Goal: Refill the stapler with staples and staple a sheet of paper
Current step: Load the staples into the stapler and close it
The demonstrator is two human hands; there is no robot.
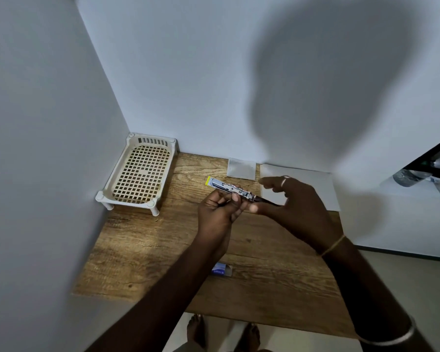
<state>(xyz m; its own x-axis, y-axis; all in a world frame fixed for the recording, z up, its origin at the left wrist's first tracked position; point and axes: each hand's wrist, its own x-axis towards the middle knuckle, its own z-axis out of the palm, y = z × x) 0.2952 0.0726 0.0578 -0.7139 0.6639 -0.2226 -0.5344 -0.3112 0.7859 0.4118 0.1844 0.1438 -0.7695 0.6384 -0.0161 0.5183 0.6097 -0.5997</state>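
we see a stapler [224, 185] of shiny silver metal with a bright yellow tip, over a table [142, 240] of warm brown wood grain. the tray [140, 174] is cream - its floor a grid of small square holes. the sheet of paper [313, 184] is white, the staple box [221, 270] blue and white, the wall [188, 72] pale blue-grey.
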